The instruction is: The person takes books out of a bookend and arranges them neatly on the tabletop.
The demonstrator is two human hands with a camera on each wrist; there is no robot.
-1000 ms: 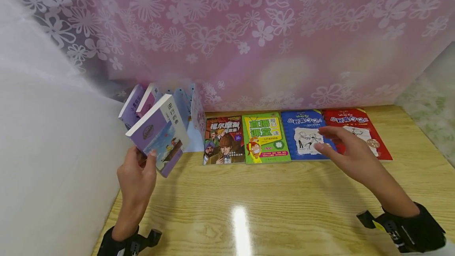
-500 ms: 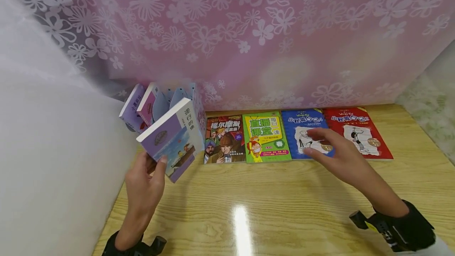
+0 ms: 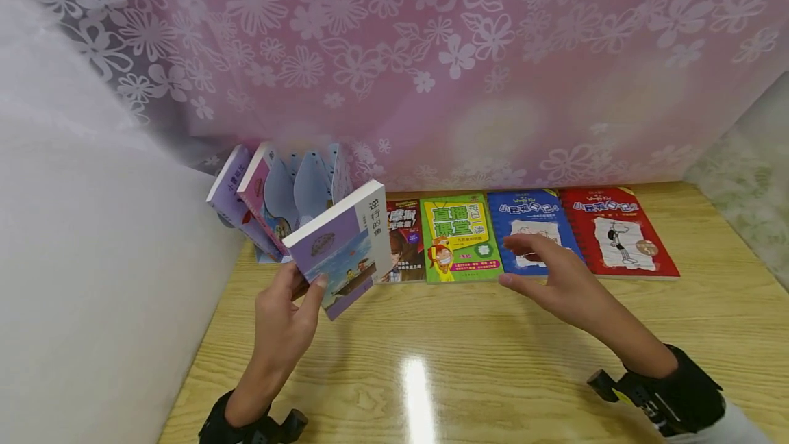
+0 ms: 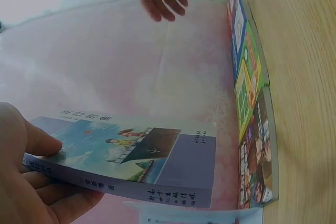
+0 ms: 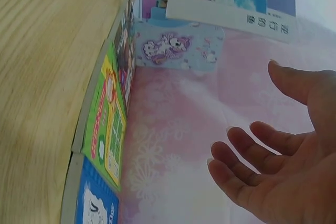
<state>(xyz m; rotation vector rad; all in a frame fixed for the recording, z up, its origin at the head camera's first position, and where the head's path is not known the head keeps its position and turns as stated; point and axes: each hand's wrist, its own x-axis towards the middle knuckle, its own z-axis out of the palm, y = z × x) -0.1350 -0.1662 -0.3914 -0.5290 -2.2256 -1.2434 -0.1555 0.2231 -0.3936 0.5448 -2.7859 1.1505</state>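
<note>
My left hand (image 3: pixel 286 321) holds a purple-and-white paperback book (image 3: pixel 348 259) by its lower left edge, thumb on the cover and fingers beneath. The book is tilted above the table, partly covering a dark comic-style book (image 3: pixel 408 245). In the left wrist view the purple spine of the paperback (image 4: pixel 126 179) faces the camera. My right hand (image 3: pixel 557 286) hovers with loosely bent fingers in front of a blue book (image 3: pixel 530 207), touching nothing. Left of the held book stands a light-blue book rack (image 3: pixel 311 187), with a purple book (image 3: pixel 231 187) and a pink book (image 3: pixel 255 183) in its left part.
A green book (image 3: pixel 462 238) and a red book (image 3: pixel 625 238) belong to the row along the pink floral cloth (image 3: pixel 431 88). A white wall (image 3: pixel 92 259) borders the wooden table (image 3: pixel 468 362) on the left. A unicorn picture decorates the rack's end panel (image 5: pixel 178 48).
The left hand has carried the paperback rightward, away from the rack, uncovering the dividers and the pink book. My right hand has shifted left, from the red and blue books toward the green one.
</note>
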